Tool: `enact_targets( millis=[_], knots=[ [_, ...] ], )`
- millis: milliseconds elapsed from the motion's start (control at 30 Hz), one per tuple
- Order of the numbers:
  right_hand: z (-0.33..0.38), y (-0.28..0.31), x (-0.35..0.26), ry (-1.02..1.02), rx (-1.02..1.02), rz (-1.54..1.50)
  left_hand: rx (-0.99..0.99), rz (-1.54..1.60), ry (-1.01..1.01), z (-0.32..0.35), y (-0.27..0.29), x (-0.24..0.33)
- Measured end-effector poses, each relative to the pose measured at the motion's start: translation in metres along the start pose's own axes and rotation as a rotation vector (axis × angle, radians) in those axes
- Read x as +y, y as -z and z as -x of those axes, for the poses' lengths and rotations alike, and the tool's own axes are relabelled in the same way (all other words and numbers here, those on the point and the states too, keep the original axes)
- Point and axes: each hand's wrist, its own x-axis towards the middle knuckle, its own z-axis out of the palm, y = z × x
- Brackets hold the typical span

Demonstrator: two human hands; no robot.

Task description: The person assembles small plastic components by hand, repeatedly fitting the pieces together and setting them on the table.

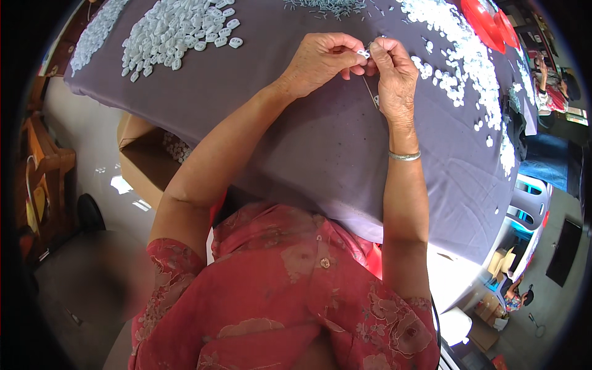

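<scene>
Over the far middle of the cloth-covered table, my two hands meet fingertip to fingertip. My left hand [322, 63] is closed, pinching a small white plastic piece [364, 54] between thumb and forefinger. Right beside it, my right hand [396, 79] is closed too, thumb against bent forefinger; what lies in that pinch is too small to make out. Below the fingers, a thin pale strip or rod [371, 90] runs down toward the right wrist, and I cannot tell whether it is held. A silvery bangle circles the right wrist.
White plastic pieces [179, 34] are heaped at the far left, with another heap [102, 31] beyond. More white pieces [459, 68] spread along the right. Small grey nail-like pins [327, 6] lie at the far edge, red dishes [483, 26] far right. An open cardboard box [142, 161] stands below left.
</scene>
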Motion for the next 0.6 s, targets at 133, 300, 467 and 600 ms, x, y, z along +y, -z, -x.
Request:
enact_targets(
  millis=[133,300,467,600],
  knots=[
    [0.0000,-0.0001,-0.0065,0.007,-0.020,0.073,-0.054,-0.030,0.006,-0.0009,0.0012,-0.0001],
    [-0.0011,0.0050,-0.0076,-0.003,-0.081,0.108,-0.080,-0.044,0.009,-0.0017,0.0016,-0.0023],
    [-0.0022,0.0084,-0.0076,0.022,-0.101,0.177,-0.076,-0.049,0.049,-0.0009,0.0015,-0.0022],
    [-0.0019,0.0078,-0.0065,0.036,-0.124,0.222,-0.072,-0.078,0.046,-0.0009,0.0019,-0.0028]
  ],
)
